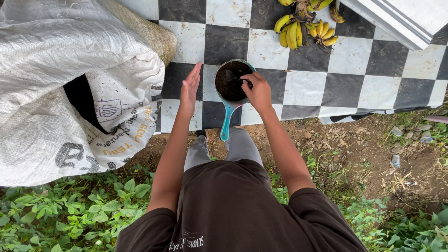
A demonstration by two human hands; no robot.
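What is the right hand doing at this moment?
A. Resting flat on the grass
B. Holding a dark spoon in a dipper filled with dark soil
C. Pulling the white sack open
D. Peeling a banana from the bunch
B: the right hand grips a dark spoon whose bowl sits in the dark soil filling the blue-handled dipper, while the left hand is open beside it.

The banana bunch (303,23) and white sack (56,84) run past the picture's edges; the spoon (233,77) handle hides under the right hand (258,91).
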